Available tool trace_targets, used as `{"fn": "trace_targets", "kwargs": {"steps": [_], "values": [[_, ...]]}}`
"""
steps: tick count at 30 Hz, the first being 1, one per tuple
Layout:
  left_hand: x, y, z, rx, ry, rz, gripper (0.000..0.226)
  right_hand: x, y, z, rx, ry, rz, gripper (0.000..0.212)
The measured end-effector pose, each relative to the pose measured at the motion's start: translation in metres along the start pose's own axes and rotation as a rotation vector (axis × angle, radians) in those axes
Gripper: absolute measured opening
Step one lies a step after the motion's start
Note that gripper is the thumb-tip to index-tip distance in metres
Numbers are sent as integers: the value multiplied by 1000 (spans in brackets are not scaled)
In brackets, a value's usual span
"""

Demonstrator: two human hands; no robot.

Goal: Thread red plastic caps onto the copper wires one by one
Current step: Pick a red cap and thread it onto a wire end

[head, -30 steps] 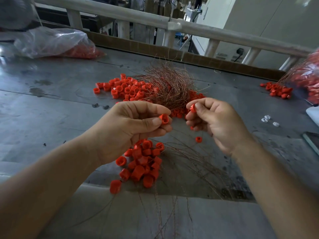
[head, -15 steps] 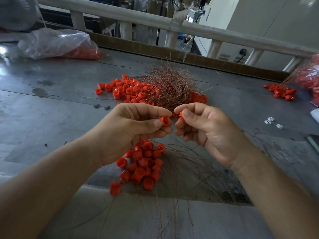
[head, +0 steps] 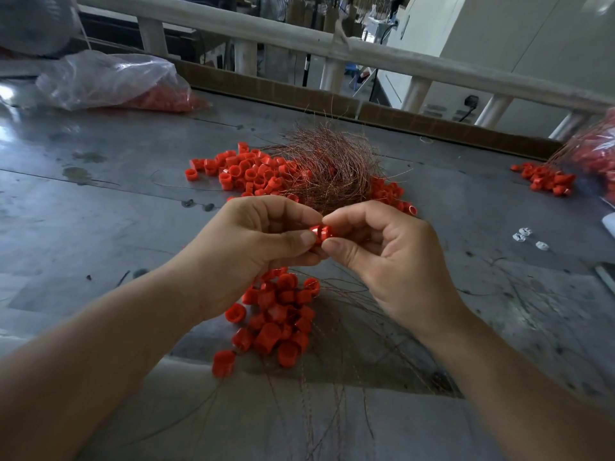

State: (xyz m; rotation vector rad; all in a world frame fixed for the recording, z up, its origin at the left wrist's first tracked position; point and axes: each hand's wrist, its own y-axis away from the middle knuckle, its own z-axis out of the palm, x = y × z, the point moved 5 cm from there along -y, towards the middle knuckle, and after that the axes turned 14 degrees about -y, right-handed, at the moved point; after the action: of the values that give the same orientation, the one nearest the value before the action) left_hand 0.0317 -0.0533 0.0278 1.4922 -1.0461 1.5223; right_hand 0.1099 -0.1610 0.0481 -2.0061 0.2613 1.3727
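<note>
The left hand [head: 253,247] and right hand [head: 382,257] have closed the gap seen half a second ago, and their thumbs and forefingers now pinch one red cap [head: 316,231] together. A cluster of caps [head: 279,317] sits just below. The copper wire tangle [head: 329,174] and loose caps [head: 246,171] lie beyond on the metal table [head: 100,211].

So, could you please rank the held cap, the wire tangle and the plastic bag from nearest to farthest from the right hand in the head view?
1. The held cap, pinched in the right hand.
2. The wire tangle, just beyond, mid-table.
3. The plastic bag, far back left.
</note>
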Motion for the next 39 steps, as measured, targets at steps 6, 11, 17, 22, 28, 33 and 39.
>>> {"fn": "trace_targets", "kwargs": {"steps": [6,11,17,22,28,33,39], "values": [[-2,-1,0,16,-41,9,22,-4,1,0,25,93,-22,24],[-3,-1,0,27,-67,29,19,-4,2,-2,41,123,-34,21],[-2,0,-1,37,-120,50,20,-4,2,-1,51,124,-47,21],[-1,2,0,35,-124,67,17,-8,3,-1,42,173,-98,21],[4,5,0,41,-267,142,17,-10,4,0,35,205,-147,20],[0,5,1,-4,-125,68,14,-13,6,2,28,222,-204,19],[5,8,1,-84,-65,77,19,-13,4,0,3,41,-135,18]]}}
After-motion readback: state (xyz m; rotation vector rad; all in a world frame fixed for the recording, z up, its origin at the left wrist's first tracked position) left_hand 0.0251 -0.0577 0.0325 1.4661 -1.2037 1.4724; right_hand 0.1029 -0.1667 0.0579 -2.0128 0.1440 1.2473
